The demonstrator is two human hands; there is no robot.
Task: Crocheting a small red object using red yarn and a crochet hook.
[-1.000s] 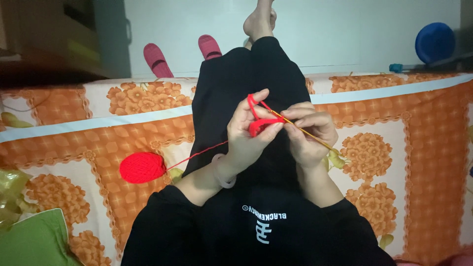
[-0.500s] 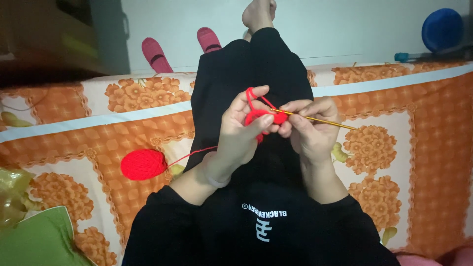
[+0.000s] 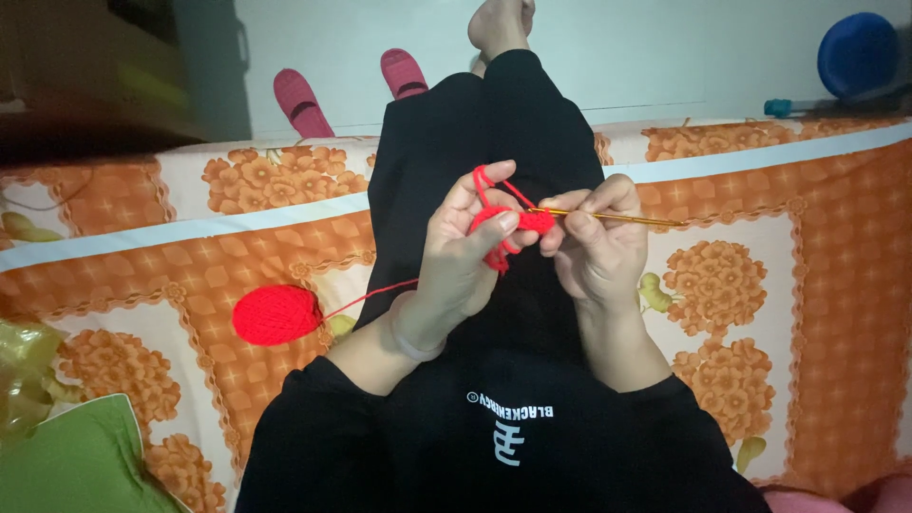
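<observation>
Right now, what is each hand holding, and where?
Left hand pinches the red crochet piece, yarn looped over its forefinger. Right hand grips the hook near its working end.

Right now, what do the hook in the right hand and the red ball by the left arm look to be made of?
The crochet hook looks like metal: thin, rigid, with a golden sheen, though coated plastic is possible. The red ball looks like soft spun yarn, matte, wound in strands, with one strand running up to the left hand. The right hand grips the hook.

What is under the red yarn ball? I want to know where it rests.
The yarn ball lies on an orange flowered sheet, beside the person's black-clothed legs. The patch of sheet directly beneath it is covered by the ball.
</observation>
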